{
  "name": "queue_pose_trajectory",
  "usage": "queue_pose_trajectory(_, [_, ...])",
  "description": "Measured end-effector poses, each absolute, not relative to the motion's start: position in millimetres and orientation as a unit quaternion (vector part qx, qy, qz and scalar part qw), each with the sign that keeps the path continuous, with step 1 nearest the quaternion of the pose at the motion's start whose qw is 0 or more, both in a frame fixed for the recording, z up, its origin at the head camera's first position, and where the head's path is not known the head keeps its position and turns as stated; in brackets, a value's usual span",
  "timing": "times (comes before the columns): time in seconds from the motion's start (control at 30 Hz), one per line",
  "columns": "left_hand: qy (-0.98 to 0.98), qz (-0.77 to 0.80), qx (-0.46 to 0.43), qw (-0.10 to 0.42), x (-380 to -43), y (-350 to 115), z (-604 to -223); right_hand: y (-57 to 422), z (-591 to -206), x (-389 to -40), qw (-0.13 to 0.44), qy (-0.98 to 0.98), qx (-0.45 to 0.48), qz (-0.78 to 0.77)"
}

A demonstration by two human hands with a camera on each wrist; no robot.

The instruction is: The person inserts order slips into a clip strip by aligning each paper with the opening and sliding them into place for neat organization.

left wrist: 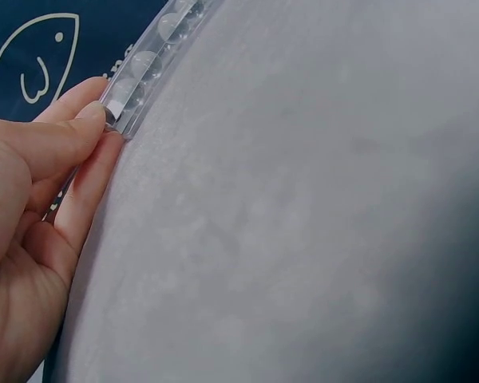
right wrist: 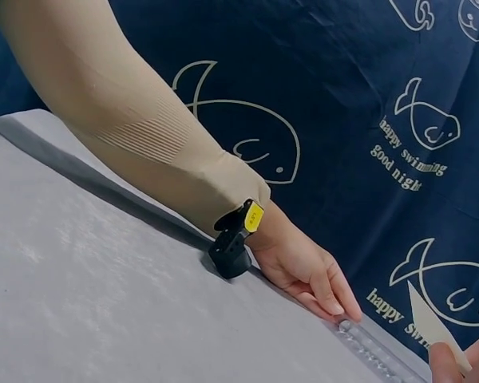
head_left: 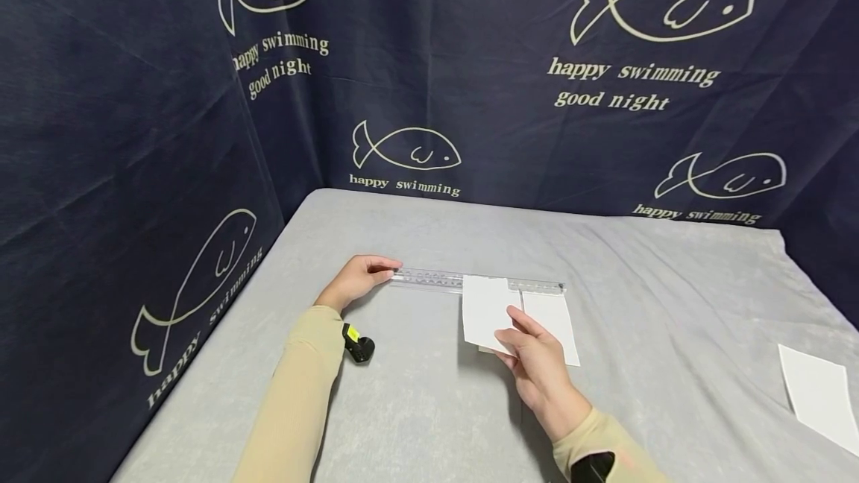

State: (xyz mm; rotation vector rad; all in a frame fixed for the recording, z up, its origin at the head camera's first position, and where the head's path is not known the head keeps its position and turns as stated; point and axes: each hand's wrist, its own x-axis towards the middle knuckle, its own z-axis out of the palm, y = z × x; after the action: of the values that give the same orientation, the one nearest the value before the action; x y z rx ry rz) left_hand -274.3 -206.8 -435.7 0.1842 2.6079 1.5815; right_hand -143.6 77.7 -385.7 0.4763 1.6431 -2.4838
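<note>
My left hand (head_left: 354, 279) pinches the left end of a long clear plastic strip (head_left: 429, 279) between thumb and fingers. Round clear shapes run along the strip (left wrist: 148, 64) in the left wrist view. In my right hand (head_left: 542, 370) is a white card (head_left: 486, 311), gripped by its right side with the thumb on top. This card overlaps the middle of the strip in the head view. A second white card (head_left: 552, 319) shows just right of it, below the strip's right end and partly hidden by the hand. The right wrist view catches only fingertips and a corner of the held card (right wrist: 433, 323).
Another white card (head_left: 819, 397) lies at the far right of the grey cloth-covered table (head_left: 416, 408). Dark blue fish-print curtains (head_left: 510, 118) stand behind and along the left. A black wrist camera (head_left: 359, 346) sits at my left cuff, close to the cloth.
</note>
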Motion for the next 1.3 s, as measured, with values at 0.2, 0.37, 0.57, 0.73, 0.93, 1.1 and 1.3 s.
queue_pose_trajectory(0.2, [0.852,0.518,0.058,0.045,-274.7,-208.5,-436.7,68.9,-385.4,-143.8,0.065,0.534,0.155,-0.829])
queue_pose_trajectory(0.37, [0.851,0.52,0.059,0.045,-275.4,-208.3,-437.4,63.2,-386.6,-143.9,0.067,0.533,0.154,-0.829])
queue_pose_trajectory(0.57, [0.853,0.517,0.062,0.042,-277.0,-208.8,-439.1,59.5,-386.5,-144.5,0.066,0.533,0.15,-0.83])
queue_pose_trajectory(0.73, [0.852,0.518,0.064,0.042,-277.4,-208.8,-439.6,55.6,-387.3,-145.3,0.062,0.527,0.154,-0.833])
queue_pose_trajectory(0.93, [0.855,0.512,0.064,0.042,-275.7,-208.7,-437.7,50.2,-388.8,-144.4,0.06,0.522,0.155,-0.837])
queue_pose_trajectory(1.1, [0.857,0.51,0.067,0.039,-273.9,-207.3,-435.3,45.5,-389.0,-144.7,0.061,0.525,0.153,-0.835])
queue_pose_trajectory(1.3, [0.856,0.512,0.059,0.039,-272.8,-206.7,-433.2,40.0,-388.4,-144.4,0.066,0.531,0.146,-0.832])
